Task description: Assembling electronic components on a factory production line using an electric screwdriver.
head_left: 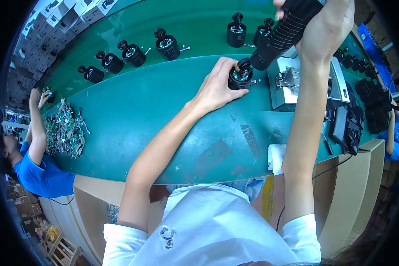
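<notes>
My left hand (219,86) is wrapped round a small black cylindrical housing (240,80) standing on the green bench. A green circuit board shows inside it, its round black cap is tipped up at the back, and a short lead sticks out to the right. High at the right, my right hand (326,35) grips a thick black ribbed tool (284,36), which looks like an electric screwdriver. The tool slants down to the left, its narrow end (258,61) close beside the raised cap. Whether the two touch is hard to tell.
Several similar housings (167,46) stand on the raised green strip behind. A silver metal machine (283,86) sits right of my left hand, near a white cloth (276,157). Loose circuit boards (66,131) are heaped at left by a co-worker in blue (40,170).
</notes>
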`<action>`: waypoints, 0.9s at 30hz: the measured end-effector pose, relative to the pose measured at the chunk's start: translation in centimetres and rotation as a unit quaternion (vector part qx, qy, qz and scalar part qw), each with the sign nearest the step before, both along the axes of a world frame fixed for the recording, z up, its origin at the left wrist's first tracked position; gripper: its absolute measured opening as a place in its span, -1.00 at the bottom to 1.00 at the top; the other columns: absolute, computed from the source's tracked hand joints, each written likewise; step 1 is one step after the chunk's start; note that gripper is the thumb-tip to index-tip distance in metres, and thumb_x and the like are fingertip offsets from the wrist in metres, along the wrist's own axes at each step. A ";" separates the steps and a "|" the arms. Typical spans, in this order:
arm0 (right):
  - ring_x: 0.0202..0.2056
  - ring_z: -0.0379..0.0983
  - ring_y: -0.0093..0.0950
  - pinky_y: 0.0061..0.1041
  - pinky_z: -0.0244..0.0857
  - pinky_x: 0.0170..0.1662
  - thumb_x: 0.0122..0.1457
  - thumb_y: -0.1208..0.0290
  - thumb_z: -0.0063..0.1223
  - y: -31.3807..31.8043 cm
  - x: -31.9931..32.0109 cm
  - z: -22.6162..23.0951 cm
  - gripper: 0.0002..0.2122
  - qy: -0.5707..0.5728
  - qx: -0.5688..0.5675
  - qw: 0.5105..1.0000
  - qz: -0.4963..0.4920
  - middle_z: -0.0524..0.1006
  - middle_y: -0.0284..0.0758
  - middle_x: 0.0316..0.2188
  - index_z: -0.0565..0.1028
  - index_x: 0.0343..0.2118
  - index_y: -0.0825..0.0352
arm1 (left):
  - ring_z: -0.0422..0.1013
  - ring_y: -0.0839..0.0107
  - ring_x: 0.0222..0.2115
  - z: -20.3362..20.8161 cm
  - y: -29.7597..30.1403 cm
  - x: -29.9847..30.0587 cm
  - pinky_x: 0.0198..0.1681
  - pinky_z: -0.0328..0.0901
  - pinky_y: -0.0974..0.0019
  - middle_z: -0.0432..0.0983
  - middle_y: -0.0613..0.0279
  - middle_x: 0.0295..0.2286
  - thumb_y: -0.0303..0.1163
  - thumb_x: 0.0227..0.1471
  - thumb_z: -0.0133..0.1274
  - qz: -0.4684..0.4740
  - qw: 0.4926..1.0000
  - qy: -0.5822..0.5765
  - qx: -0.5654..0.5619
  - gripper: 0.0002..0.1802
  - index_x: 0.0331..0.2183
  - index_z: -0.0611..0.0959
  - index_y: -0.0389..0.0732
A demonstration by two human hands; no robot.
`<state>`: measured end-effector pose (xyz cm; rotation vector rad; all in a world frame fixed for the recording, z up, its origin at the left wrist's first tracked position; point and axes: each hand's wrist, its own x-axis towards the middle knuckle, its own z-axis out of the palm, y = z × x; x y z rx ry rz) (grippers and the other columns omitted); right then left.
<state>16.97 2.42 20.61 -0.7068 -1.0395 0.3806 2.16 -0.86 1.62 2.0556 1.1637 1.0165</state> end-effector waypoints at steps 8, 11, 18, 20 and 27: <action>-0.76 0.42 -0.59 -0.68 0.17 -0.78 0.42 -0.01 -0.07 0.8 -2.3 -2.5 -0.66 -0.017 0.028 0.999 -0.025 0.49 -0.39 -0.63 0.42 -0.12 0.22 | 0.44 0.22 -0.15 -1.3 0.3 -1.3 -0.02 0.37 0.21 0.40 0.14 -0.11 -0.42 -0.12 0.44 -0.013 1.000 -0.006 -0.011 -0.33 0.01 0.46 -0.22; -0.77 0.41 -0.59 -0.68 0.17 -0.78 0.41 -0.01 -0.07 0.9 -3.1 -3.0 -0.66 -0.003 0.012 1.000 -0.005 0.49 -0.38 -0.63 0.42 -0.12 0.22 | 0.43 0.23 -0.14 -1.4 0.3 -2.0 0.01 0.35 0.22 0.41 0.13 -0.10 -0.42 -0.11 0.44 -0.014 1.000 -0.005 -0.021 -0.33 0.02 0.46 -0.24; -0.77 0.40 -0.59 -0.67 0.15 -0.78 0.41 -0.01 -0.06 -1.2 -3.3 -2.2 -0.65 0.053 -0.041 0.984 0.164 0.48 -0.39 -0.63 0.42 -0.11 0.22 | 0.44 0.22 -0.12 -0.4 0.4 -1.6 0.02 0.35 0.23 0.42 0.11 -0.09 -0.41 -0.10 0.44 -0.030 0.999 -0.005 -0.011 -0.34 0.01 0.47 -0.25; -0.77 0.39 -0.59 -0.67 0.15 -0.78 0.41 -0.01 -0.06 -1.4 -3.2 -1.7 -0.65 0.062 -0.045 0.979 0.189 0.48 -0.39 -0.63 0.42 -0.11 0.22 | 0.44 0.22 -0.12 0.0 0.3 -1.4 0.02 0.35 0.23 0.42 0.11 -0.09 -0.41 -0.10 0.44 -0.031 0.999 -0.003 -0.004 -0.34 0.02 0.47 -0.25; -0.78 0.37 -0.62 -0.66 0.14 -0.78 0.40 -0.01 -0.04 -1.8 -1.2 0.7 -0.66 -0.009 0.059 0.991 0.119 0.47 -0.44 -0.64 0.41 -0.13 0.22 | 0.43 0.14 -0.10 0.9 -0.4 0.0 -0.01 0.39 0.15 0.42 0.10 -0.09 -0.41 -0.11 0.41 0.007 0.997 -0.011 0.078 -0.36 0.02 0.49 -0.20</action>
